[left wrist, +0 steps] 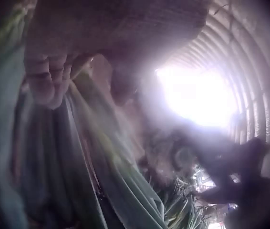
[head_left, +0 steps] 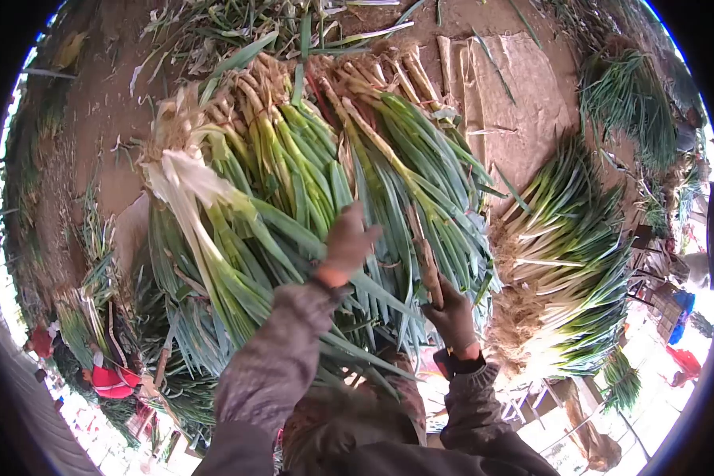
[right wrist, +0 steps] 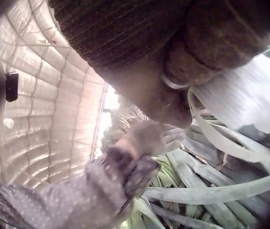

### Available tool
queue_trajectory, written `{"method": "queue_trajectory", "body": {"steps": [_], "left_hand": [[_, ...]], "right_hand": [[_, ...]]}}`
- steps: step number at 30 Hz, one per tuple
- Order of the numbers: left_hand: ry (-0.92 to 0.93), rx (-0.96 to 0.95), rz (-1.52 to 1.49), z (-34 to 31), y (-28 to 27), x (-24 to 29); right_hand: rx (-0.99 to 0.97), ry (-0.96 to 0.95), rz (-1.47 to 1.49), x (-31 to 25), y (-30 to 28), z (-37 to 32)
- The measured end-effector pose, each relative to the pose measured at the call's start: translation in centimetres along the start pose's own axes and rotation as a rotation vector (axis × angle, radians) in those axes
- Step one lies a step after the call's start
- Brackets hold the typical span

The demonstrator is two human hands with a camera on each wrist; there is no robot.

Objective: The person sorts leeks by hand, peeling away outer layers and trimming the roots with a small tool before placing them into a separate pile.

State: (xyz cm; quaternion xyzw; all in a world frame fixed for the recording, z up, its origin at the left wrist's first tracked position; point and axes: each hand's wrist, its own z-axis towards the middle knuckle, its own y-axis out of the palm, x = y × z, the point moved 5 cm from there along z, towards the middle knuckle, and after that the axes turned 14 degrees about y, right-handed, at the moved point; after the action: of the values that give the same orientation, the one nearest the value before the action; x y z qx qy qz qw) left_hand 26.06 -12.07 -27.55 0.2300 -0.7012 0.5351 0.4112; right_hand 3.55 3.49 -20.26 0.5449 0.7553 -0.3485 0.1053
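My left hand (head_left: 347, 244), in a brownish glove, is over the leaves of a large pile of green onions (head_left: 301, 163). Its fingers look extended in the right wrist view, and the left wrist view has them right above the leaves. Lower right in the head view, my gloved right hand (head_left: 452, 317) grips the near end of a long, brown, dry-looking strip (head_left: 425, 258) lying along the leaves. Close up in the right wrist view, a pale, broad strip (right wrist: 244, 93) comes out from between its fingers. The pile's roots point away from me.
Thinner green onions (head_left: 567, 278) lie stacked at the right, roots toward the pile. Behind them is a tan sheet (head_left: 504, 95) on the brown ground. Loose trimmings (head_left: 238, 28) litter the far side. A red item (head_left: 115, 382) is at lower left.
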Motion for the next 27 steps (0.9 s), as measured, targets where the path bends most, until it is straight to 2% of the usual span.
{"method": "queue_trajectory", "body": {"steps": [2, 4, 6, 8, 12, 13, 16, 17, 18, 19, 20, 21, 22, 24, 26, 27], "left_hand": [[-0.218, -0.073, 0.073, 4.5, 5.9, 1.5], [-0.380, -0.008, 0.148, 7.5, 11.8, -0.9], [-0.520, 0.061, 0.362, 8.9, 13.2, 0.5], [-0.610, 0.173, 0.530, 9.0, 14.3, 1.2], [-0.911, 0.231, 0.499, 10.2, 15.5, -0.2], [-0.922, 0.234, 0.395, 10.0, 15.5, -1.1], [-0.532, 0.324, 0.142, 7.8, 15.1, -4.3], [-0.424, 0.392, -0.075, 6.1, 13.1, -3.8], [-0.497, 0.396, -0.236, 3.6, 12.4, -5.3], [-0.494, 0.297, -0.171, 1.0, 10.5, -6.2], [-0.577, 0.361, -0.380, -1.9, 7.6, -4.9], [-0.500, 0.354, -0.443, -4.4, 4.3, -3.0], [-0.566, 0.444, -0.700, -8.2, 3.9, -5.0], [-0.488, 0.428, -0.342, -12.4, -1.3, -2.3], [-0.518, 0.399, -0.411, -17.6, -2.1, -5.3], [-0.461, 0.380, -0.412, -18.1, -2.9, -4.9]], "right_hand": [[0.028, -0.040, 0.140, 0.6, -0.6, -0.4], [0.031, 0.035, 0.137, -0.2, -1.9, -1.4], [0.064, 0.019, 0.199, 1.5, -2.4, -1.8], [0.050, 0.090, 0.157, 2.5, -3.1, -2.1], [0.054, 0.071, 0.146, 2.6, -3.6, -2.2], [0.053, 0.052, 0.146, 2.3, -3.8, -2.3], [0.005, 0.077, 0.119, 1.2, -4.1, -3.0], [-0.015, 0.093, 0.109, 0.8, -4.0, -2.9], [-0.029, 0.063, 0.130, 0.2, -3.7, -2.9], [-0.046, 0.034, 0.148, -0.3, -3.3, -3.0], [-0.066, 0.007, 0.164, -0.7, -3.0, -3.3], [-0.093, -0.027, 0.110, -0.7, -2.5, -3.5], [-0.140, -0.036, 0.090, -0.9, -1.8, -3.9], [-0.234, -0.045, 0.046, -1.3, -0.1, -5.2], [-0.279, -0.153, 0.013, -2.6, 2.2, -6.3], [-0.285, -0.192, -0.035, -2.6, 3.7, -6.5]]}}
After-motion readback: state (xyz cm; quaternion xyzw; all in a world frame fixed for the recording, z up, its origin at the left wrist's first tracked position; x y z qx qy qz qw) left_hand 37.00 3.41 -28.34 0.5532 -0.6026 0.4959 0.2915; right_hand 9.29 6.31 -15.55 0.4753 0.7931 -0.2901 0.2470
